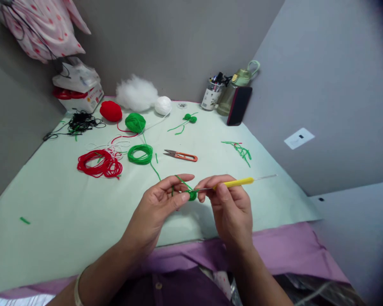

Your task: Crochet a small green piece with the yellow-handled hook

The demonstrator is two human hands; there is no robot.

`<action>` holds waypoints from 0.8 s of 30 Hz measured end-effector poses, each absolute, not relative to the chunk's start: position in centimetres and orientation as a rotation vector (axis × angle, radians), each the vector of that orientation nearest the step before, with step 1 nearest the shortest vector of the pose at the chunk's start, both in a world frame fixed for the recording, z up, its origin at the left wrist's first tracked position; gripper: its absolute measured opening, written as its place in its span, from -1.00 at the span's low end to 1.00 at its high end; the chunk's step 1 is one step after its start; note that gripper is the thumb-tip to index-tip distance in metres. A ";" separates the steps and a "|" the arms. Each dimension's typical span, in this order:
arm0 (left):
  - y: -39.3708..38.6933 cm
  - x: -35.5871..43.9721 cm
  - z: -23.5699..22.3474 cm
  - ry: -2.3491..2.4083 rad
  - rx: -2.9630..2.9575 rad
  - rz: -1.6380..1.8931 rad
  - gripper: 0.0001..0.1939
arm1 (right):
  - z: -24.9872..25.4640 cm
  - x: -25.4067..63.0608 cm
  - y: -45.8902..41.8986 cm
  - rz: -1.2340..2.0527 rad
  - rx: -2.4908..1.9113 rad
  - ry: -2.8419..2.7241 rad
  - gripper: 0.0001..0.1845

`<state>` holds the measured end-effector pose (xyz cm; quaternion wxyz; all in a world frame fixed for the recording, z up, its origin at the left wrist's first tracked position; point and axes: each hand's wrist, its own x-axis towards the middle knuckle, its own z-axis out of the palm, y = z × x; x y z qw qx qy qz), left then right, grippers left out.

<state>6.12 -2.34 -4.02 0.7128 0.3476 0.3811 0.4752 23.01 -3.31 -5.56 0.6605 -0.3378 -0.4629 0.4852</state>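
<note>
Left hand point(158, 204) pinches 1 small green crocheted yarn piece point(193, 195); right hand point(232, 206) grips 1 yellow-handled metal hook point(238, 183). Far left, white box point(91, 100): print unreadable.

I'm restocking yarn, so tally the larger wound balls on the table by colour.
Round red yarn ball: 1
Round green yarn ball: 1
Round white yarn ball: 1
Total: 3

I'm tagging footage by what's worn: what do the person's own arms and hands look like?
Both the left hand and the right hand are gloveless, and no sleeve covers the visible forearms. A thin, pale bangle rings the left one; none shows on the right.
</note>
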 end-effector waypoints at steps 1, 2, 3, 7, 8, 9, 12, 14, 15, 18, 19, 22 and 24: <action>-2.4 6.1 -4.0 0.847 0.775 1.058 -0.73 | -5.6 23.1 -3.4 1.096 -0.761 -1.058 -0.78; -2.4 6.1 -3.9 0.849 0.777 1.062 -0.73 | -5.6 23.1 -3.4 1.086 -0.760 -1.078 -0.78; -2.4 6.1 -3.9 0.848 0.780 1.067 -0.74 | -5.6 23.1 -3.5 1.066 -0.759 -1.108 -0.78; -2.4 6.0 -4.2 0.864 0.832 1.096 -0.73 | -5.6 23.3 -4.1 0.841 -0.800 -1.314 -0.77; -2.4 6.0 -4.3 0.883 0.859 1.105 -0.72 | -5.5 23.3 -4.2 0.757 -0.813 -1.389 -0.77; -2.4 6.0 -4.4 0.912 0.887 1.114 -0.72 | -5.5 23.3 -4.3 0.665 -0.820 -1.467 -0.76; -2.4 6.0 -4.6 1.000 0.986 1.146 -0.71 | -5.3 23.3 -4.3 0.395 -0.805 -1.675 -0.74; -2.5 6.1 -4.6 1.040 1.042 1.177 -0.70 | -5.3 23.3 -4.3 0.263 -0.790 -1.755 -0.74; -2.6 6.2 -4.4 1.058 1.060 1.194 -0.70 | -5.4 23.2 -4.3 0.221 -0.790 -1.776 -0.73; -2.8 6.5 -3.9 1.077 1.001 1.221 -0.64 | -5.7 23.3 -4.5 0.153 -0.884 -1.819 -0.66; -2.8 6.5 -3.7 1.040 0.938 1.208 -0.59 | -5.8 23.3 -4.6 0.131 -0.920 -1.837 -0.60; -2.5 6.5 -3.0 0.843 0.680 1.064 -0.47 | -5.9 23.2 -4.9 0.105 -0.949 -1.838 -0.45; -2.2 6.2 -2.7 0.759 0.555 0.976 -0.51 | -5.8 23.1 -4.9 0.230 -0.933 -1.711 -0.51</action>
